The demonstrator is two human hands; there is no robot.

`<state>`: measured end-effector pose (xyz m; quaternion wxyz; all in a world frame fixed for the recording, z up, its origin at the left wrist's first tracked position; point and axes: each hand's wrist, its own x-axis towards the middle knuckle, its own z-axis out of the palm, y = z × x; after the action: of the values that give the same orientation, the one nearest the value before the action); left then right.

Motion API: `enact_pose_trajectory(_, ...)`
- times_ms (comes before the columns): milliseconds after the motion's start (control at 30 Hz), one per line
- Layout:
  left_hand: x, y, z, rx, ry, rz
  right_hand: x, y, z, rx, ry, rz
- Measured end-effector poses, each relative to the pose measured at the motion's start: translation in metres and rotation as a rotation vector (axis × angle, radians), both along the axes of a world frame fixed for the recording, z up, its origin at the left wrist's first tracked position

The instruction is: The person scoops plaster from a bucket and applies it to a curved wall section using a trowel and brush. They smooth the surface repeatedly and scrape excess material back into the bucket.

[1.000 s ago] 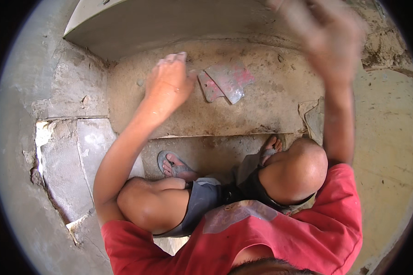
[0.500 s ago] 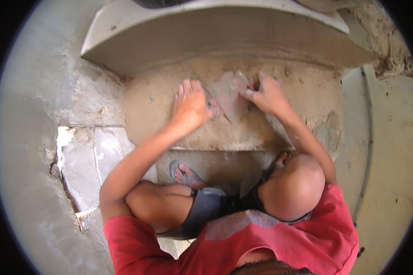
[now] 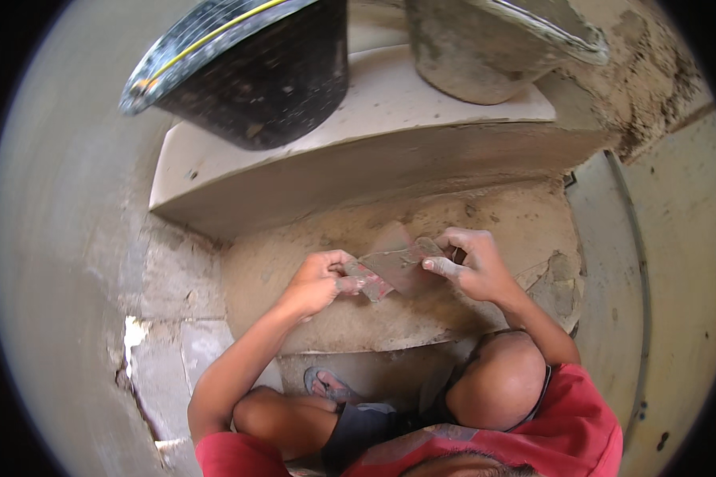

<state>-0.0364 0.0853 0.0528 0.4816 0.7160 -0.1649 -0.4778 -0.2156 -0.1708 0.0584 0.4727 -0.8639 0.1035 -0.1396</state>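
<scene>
Between my two hands is a thin, cement-smeared plastic wrapper (image 3: pixel 398 269), partly see-through with pinkish-red marks and a fold across it. My left hand (image 3: pixel 317 285) pinches its left end between thumb and fingers. At the other end, the thumb and fingers of my right hand (image 3: pixel 473 269) close on the upper right edge; pale dust coats that thumb. The wrapper is held over a sandy-coloured step (image 3: pixel 294 322), in front of my knees. Whether any of it touches the step I cannot tell.
A black bucket (image 3: pixel 270 87) with a yellow handle and a grey, cement-coated bucket (image 3: pixel 485 60) stand on a white-topped higher step (image 3: pixel 374 99). Grey tiles (image 3: pixel 159 374) with a broken edge lie to the left. A pale panel (image 3: pixel 684 262) runs along the right.
The view has tilted up, bringing both buckets in. My left hand, earlier stretched out beside the wrapper, now pinches it. The wrapper is turned and folded between both hands.
</scene>
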Motion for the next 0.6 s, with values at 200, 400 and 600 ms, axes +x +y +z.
enact_pose_trajectory(200,-0.002,-0.032,0.074,-0.178,0.088,0.110,-0.015,-0.037,0.088,-0.232,-0.300,-0.096)
enact_pose_trajectory(400,-0.066,-0.071,0.166,-0.319,-0.006,0.285,-0.059,-0.058,0.236,0.138,-0.126,-0.390)
enact_pose_trajectory(600,-0.076,-0.100,0.286,-0.175,-0.232,0.530,-0.051,-0.113,0.381,0.257,0.008,-0.577)
